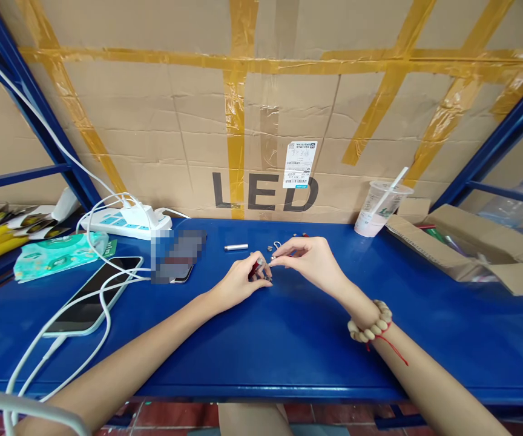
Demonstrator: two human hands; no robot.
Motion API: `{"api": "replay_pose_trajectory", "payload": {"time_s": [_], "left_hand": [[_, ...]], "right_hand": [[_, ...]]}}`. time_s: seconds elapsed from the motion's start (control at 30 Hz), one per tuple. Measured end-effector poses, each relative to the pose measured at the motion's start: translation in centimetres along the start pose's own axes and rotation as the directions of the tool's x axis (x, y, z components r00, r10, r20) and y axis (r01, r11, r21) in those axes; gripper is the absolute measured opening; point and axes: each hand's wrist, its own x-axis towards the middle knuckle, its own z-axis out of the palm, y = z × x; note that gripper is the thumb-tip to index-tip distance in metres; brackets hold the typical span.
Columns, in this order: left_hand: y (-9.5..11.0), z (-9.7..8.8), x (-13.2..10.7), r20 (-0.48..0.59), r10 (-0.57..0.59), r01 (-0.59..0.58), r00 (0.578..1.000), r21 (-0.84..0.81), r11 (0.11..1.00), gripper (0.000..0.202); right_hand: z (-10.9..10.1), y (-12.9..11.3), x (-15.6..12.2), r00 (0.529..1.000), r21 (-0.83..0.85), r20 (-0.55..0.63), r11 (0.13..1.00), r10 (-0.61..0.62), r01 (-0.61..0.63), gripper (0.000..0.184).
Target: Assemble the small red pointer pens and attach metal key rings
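My left hand (pixel 242 280) rests on the blue table (pixel 289 339) with its fingers closed round a small red part (pixel 255 268). My right hand (pixel 309 257) hovers just to its right, thumb and forefinger pinching a tiny silver piece with a small ring (pixel 275 255). The two hands nearly touch. A silver metal cylinder (pixel 236 247) lies on the table behind my left hand. Several tiny metal parts (pixel 298 235) are scattered behind my right hand. A bead bracelet with a red string (pixel 370 326) is on my right wrist.
A phone (pixel 91 295) on a white cable lies at the left, near a power strip (pixel 125 223) and a green tissue pack (pixel 57 254). A plastic cup with a straw (pixel 381 209) and an open cardboard box (pixel 465 248) stand at the right. Taped cardboard marked LED forms the back wall.
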Motion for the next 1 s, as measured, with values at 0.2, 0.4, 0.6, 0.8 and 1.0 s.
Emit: {"api": "replay_pose_trajectory", "payload": {"time_s": [0.2,0.4,0.6,0.8,1.0], "left_hand": [[0.2,0.0,0.0,0.010,-0.013,0.013,1.000,0.010,1.000,0.024],[-0.1,0.1,0.1,-0.013,-0.074,0.074,0.997,0.025,0.997,0.030],[-0.2,-0.2,0.1,-0.036,-0.057,0.059,0.998,0.062,0.996,0.023],[0.5,-0.4,0.1,-0.107,-0.069,0.071,0.992,0.015,0.997,0.018],[0.5,-0.5,0.1,-0.098,-0.079,0.080,0.992,0.006,0.997,0.027]], "right_hand": [[1.4,-1.0,-0.9,0.993,0.051,0.012,0.992,-0.117,0.116,0.020],[1.3,-0.8,-1.0,0.977,-0.037,0.143,0.986,-0.155,0.162,0.016],[0.9,-0.6,-0.7,0.978,-0.103,0.185,0.988,-0.091,0.112,0.019],[0.4,2.0,-0.1,0.984,-0.359,0.175,0.932,0.024,0.041,0.021],[1.2,3.1,-0.4,0.966,-0.526,0.251,0.847,0.067,0.078,0.018]]}}
